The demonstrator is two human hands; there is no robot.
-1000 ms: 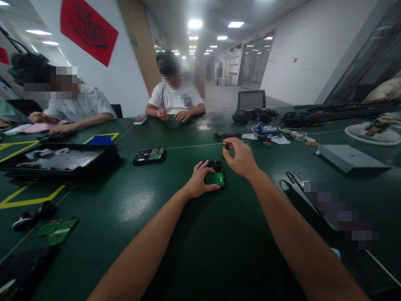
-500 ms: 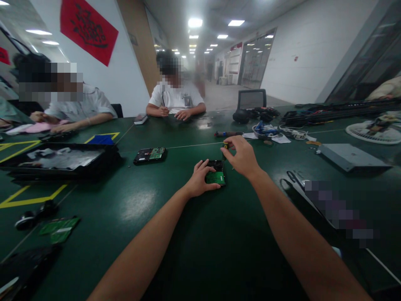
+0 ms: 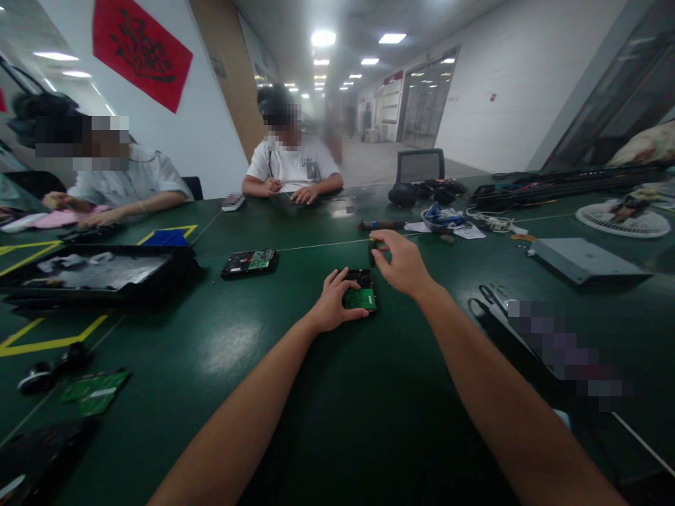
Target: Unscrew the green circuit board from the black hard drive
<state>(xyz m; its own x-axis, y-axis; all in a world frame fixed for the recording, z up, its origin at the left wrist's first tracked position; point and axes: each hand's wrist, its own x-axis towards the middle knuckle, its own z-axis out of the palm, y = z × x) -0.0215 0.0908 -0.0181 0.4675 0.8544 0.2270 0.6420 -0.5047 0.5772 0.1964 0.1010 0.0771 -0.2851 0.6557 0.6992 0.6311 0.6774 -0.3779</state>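
Observation:
A black hard drive [image 3: 361, 294] with a green circuit board on top lies on the green table [image 3: 369, 422] in front of me. My left hand [image 3: 333, 302] rests on its left side, fingers curled over the edge and holding it down. My right hand [image 3: 401, 263] hovers just above and right of the drive, fingers pinched round a small screwdriver [image 3: 372, 251] with a yellow and black handle that stands upright at the drive's far right corner.
A second hard drive [image 3: 249, 263] lies further left, beside a black tray [image 3: 95, 270]. A loose green board [image 3: 93, 393] is at the near left. Tools, cables and a grey box [image 3: 583, 258] crowd the right side. Two people sit across the table.
My right hand with the screwdriver has shifted slightly, dipping towards the drive's far corner. The left hand stays on the drive.

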